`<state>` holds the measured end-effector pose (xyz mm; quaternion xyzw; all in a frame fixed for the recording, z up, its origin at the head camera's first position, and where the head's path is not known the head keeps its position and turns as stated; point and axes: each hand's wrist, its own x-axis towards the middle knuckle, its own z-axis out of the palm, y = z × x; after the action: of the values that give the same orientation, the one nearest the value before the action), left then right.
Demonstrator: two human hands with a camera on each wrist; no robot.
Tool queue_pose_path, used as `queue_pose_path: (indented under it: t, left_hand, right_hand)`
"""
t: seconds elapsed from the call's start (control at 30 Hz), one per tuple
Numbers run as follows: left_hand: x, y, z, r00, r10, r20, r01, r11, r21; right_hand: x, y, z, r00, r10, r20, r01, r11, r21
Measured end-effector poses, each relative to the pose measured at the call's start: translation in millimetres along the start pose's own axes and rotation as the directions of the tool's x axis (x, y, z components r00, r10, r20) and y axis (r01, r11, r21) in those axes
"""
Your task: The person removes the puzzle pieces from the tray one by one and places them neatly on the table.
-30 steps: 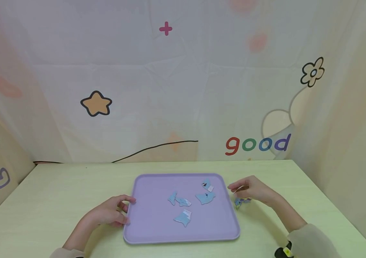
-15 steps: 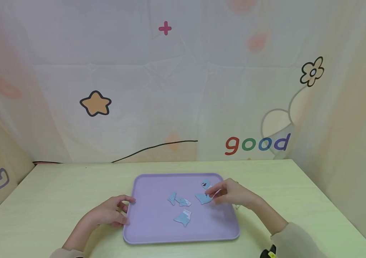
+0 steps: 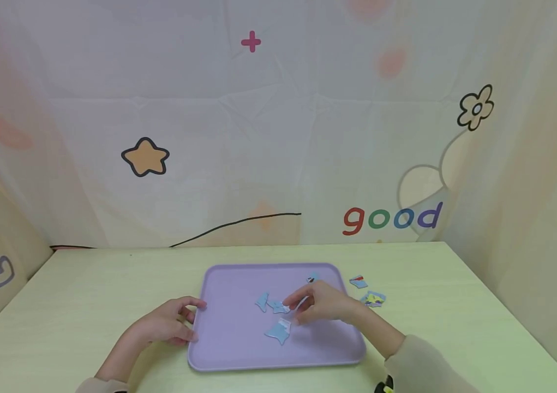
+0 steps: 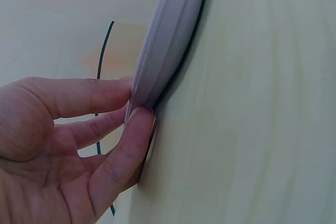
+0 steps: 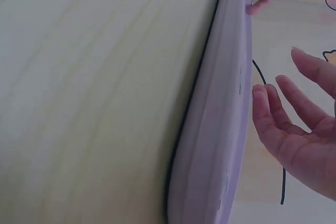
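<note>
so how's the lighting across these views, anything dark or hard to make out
Head view: soft, fairly even light, a faint shadow by the left hand, pieces too small for fine detail; left wrist view: dimmer, with a dark line under the tray; right wrist view: also dim, grain on the table looks soft.

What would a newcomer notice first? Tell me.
The purple tray at bottom centre draws the eye first, the left hand touching its left edge, the right hand near its pale blue pieces. On the backdrop, the colourful word "good" stands out at right, the orange star at left.
</note>
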<state>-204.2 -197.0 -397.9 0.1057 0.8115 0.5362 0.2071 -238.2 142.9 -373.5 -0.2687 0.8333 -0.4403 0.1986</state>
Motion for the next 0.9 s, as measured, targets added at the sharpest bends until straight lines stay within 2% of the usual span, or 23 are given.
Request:
queue_pose_path:
  t: [0.23,0.47,0.77,0.9]
  left_hand:
    - [-0.9,0.9,-0.9,1.000,0.008,0.007,-0.008,1.000,-0.002]
    - [0.4,-0.8,-1.1,1.000,0.016,0.016,-0.016,1.000,-0.005]
    - [1.2,-1.1,-1.4,1.000,0.005,0.013,-0.005,1.000,-0.016]
    - [1.1,-1.1,-0.5,1.000,-0.002,0.012,0.002,1.000,-0.025]
  right_hand:
    - [8.5,-1,13,1.000,0.009,0.018,-0.009,1.000,-0.009]
    - [12.2,-1,17,0.999,-0.045,0.019,0.047,0.995,-0.087]
    - [16.0,1,19,0.998,-0.054,0.018,0.057,0.976,-0.211]
    - [18.1,3,23,0.996,-0.082,0.031,0.087,0.967,-0.241]
